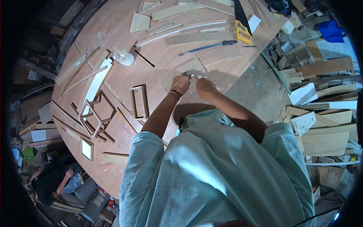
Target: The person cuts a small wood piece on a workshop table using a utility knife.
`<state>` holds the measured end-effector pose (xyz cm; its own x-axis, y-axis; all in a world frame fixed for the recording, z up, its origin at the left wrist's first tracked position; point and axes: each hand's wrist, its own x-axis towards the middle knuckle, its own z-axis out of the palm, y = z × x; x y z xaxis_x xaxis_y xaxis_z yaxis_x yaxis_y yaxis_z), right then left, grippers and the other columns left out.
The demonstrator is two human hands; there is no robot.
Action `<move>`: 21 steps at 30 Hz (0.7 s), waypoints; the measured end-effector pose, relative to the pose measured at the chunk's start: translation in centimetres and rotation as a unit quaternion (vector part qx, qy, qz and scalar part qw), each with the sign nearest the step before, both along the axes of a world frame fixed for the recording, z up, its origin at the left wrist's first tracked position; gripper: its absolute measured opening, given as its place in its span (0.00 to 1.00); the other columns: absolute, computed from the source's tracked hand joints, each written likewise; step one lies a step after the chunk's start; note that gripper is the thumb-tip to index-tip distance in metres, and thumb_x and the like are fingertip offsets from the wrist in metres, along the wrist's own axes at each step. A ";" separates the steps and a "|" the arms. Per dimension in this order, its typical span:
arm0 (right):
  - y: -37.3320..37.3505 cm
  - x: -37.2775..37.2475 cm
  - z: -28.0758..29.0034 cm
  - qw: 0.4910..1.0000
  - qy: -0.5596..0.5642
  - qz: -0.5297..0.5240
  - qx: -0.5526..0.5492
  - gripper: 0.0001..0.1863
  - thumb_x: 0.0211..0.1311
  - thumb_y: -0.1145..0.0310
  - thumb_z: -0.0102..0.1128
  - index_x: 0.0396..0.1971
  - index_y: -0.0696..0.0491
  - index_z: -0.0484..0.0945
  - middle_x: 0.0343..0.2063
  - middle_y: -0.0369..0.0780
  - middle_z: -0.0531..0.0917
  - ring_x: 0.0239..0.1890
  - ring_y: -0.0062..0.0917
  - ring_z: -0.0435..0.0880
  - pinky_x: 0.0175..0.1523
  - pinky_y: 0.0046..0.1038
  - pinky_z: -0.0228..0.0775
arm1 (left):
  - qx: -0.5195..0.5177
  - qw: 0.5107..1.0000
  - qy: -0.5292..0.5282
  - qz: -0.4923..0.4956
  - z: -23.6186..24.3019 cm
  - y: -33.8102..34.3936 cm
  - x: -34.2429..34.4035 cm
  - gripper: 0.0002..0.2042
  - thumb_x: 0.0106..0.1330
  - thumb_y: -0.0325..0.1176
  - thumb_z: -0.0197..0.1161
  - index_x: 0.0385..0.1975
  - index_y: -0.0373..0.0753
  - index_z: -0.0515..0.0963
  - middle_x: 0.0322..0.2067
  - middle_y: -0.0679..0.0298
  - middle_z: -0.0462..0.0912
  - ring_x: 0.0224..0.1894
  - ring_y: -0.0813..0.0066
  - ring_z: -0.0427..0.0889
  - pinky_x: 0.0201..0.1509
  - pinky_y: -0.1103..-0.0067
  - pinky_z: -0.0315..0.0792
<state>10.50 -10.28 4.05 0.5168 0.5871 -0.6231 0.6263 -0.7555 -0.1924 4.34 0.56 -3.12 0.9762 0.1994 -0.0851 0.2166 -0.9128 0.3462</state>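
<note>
My left hand (180, 84), with a beaded bracelet at the wrist, is closed around a small dark, metallic-looking thing whose kind I cannot make out. Close beside it, my right hand (205, 87) is closed too. A bit of red shows at its fingertips, but its grip hides the rest. Both hands are together over a thin pale board (197, 65) on the wooden table (227, 81). Just beyond them lie a flat wooden piece (219, 55) and a long blue-grey tool (208, 47).
A handsaw (243, 32) with a yellow handle lies at the far right among wood strips. Left of my hands stand a small rectangular wooden frame (146, 102), a hexagonal frame (109, 119) and a clear plastic container (124, 57). Another person (56, 181) sits at lower left. Wood offcuts (325, 132) pile up at right.
</note>
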 end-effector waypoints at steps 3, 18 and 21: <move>0.3 -0.3 -0.2 0.999 -0.019 -0.025 -0.014 0.13 0.54 0.68 0.43 0.36 0.60 0.71 0.34 0.45 0.75 0.38 0.34 0.76 0.38 0.29 0.70 | 0.007 1.000 -0.005 -0.001 -0.2 0.1 0.0 0.05 0.47 0.28 0.50 0.17 0.36 0.72 0.22 0.53 0.76 0.27 0.60 0.77 0.30 0.70 0.70; -2.8 -0.3 -4.3 0.974 0.008 -0.093 0.208 0.16 0.51 0.62 0.44 0.24 0.63 0.70 0.18 0.47 0.77 0.21 0.38 0.78 0.26 0.33 0.71 | -0.010 1.000 0.023 -0.008 -0.2 0.6 0.3 0.09 0.46 0.33 0.54 0.22 0.33 0.72 0.24 0.49 0.75 0.30 0.56 0.75 0.34 0.67 0.68; -2.8 1.3 -3.9 0.963 0.143 -0.150 0.173 0.18 0.51 0.60 0.42 0.24 0.64 0.69 0.17 0.49 0.76 0.19 0.36 0.77 0.23 0.34 0.70 | -0.010 0.999 0.027 -0.024 0.5 0.5 0.3 0.09 0.45 0.33 0.54 0.23 0.33 0.73 0.24 0.49 0.75 0.30 0.56 0.75 0.34 0.67 0.68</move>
